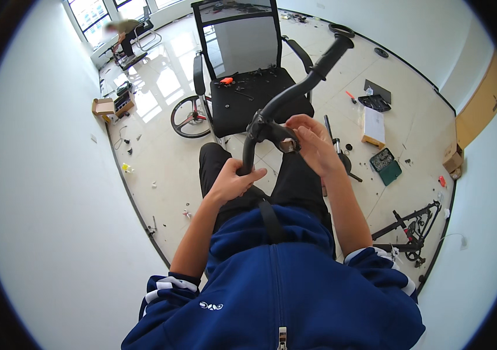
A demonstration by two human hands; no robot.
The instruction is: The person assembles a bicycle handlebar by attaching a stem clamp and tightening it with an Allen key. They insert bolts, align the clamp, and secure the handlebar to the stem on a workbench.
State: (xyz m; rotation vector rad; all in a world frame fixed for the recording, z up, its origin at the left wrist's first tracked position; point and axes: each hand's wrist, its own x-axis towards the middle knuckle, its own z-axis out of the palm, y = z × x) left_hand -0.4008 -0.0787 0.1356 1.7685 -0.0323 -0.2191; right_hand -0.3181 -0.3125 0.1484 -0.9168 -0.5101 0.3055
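Note:
A black bicycle handlebar [295, 91] is held up in front of me, its far grip end tilted up to the right. My left hand [234, 182] is closed round its near end, thumb lying across the bar. At the middle of the bar sits a black stem [270, 132], its open clamp end pointing right, with a shiny metal inner face. My right hand [314, 143] is at that clamp end, fingers bent and closed against it. The fingertips are partly hidden, so any small part between them cannot be made out.
A black office chair [248, 108] with loose parts on its seat stands ahead. Around it on the tiled floor lie a wheel [191, 118], a white box [373, 127], a green case [385, 166] and a bicycle frame [415, 230]. Another person [125, 29] bends over at the far left.

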